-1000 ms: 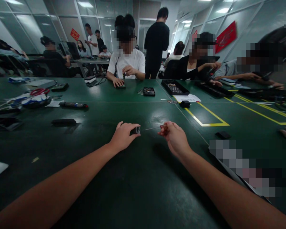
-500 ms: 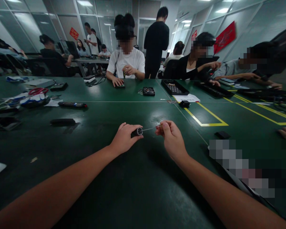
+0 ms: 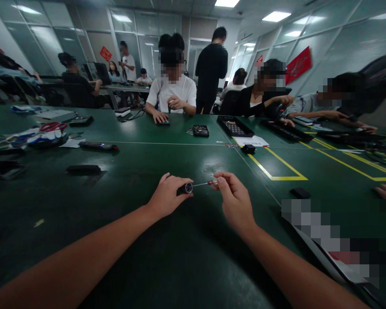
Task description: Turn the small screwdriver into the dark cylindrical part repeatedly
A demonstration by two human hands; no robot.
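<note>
Near the middle of the green table [image 3: 128,251], my left hand [image 3: 169,195] grips a black cylinder [image 3: 188,187] between thumb and fingers, its round silver-rimmed end facing me. To the right, my right hand [image 3: 236,197] is closed on the handle of a small screwdriver [image 3: 211,183]. The thin shaft points left, and its tip meets the rimmed end of the cylinder. Whether the tip sits inside the end is too small to tell. Both hands appear just above the table surface.
A black bar [image 3: 83,170] and a dark pen-shaped tool [image 3: 98,146] lie at left, near gloves [image 3: 48,136]. Ahead are an open black case [image 3: 201,130] and a black tray [image 3: 234,126]. A small black block [image 3: 300,192] lies at right. People sit across the table.
The camera view has tilted up, so the scene sits lower. More of the screwdriver's red and clear handle shows beyond my right fingers. My left hand still holds the cylinder.
</note>
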